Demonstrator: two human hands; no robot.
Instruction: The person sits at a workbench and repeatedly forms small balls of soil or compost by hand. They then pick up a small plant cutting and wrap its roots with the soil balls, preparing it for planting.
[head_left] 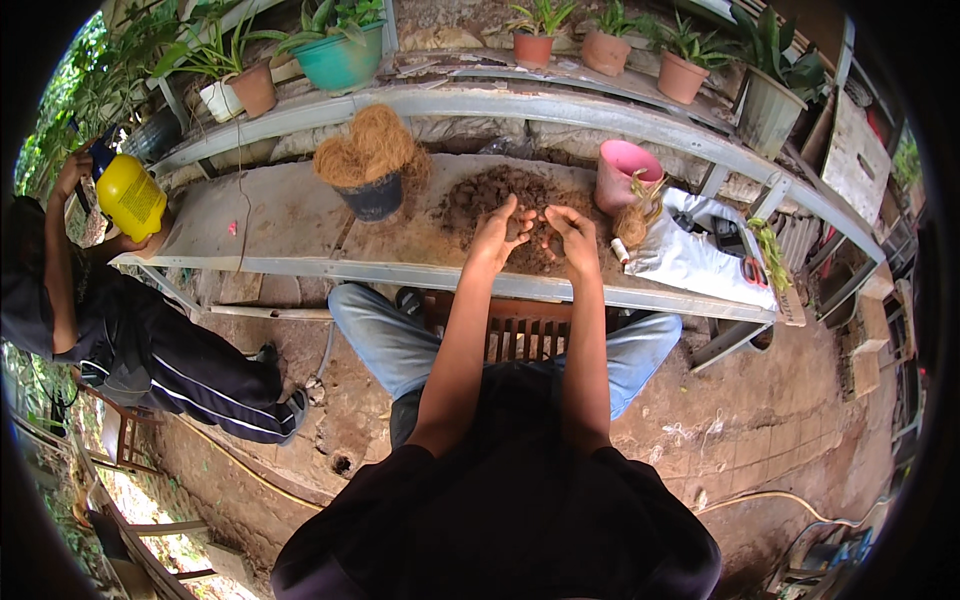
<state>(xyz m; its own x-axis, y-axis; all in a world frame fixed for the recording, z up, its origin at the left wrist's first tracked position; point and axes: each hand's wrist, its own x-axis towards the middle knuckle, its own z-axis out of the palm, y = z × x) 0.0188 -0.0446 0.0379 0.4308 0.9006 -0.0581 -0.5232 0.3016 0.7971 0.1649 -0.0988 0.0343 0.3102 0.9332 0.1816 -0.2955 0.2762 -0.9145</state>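
Both my hands hover over a loose pile of dark, crumbly soil (478,196) on the long bench, palms turned toward each other. My left hand (503,234) is loosely cupped, its thumb raised apart from the bent fingers. Facing it, my right hand (572,238) has bent fingers with a gap between them. Dark bits of soil cling to the fingers; no larger thing shows in either hand. Right of the pile stands a pink pot (624,172), with a small plant with a brown fibrous root ball (632,224) beside it.
A black pot (374,200) heaped with coconut fibre (370,148) stands left of the soil. To the right, a white sack (665,250) bears red-handled scissors (752,270) and dark items. Potted plants line the ledge behind. At left, another person holds a yellow spray bottle (130,197).
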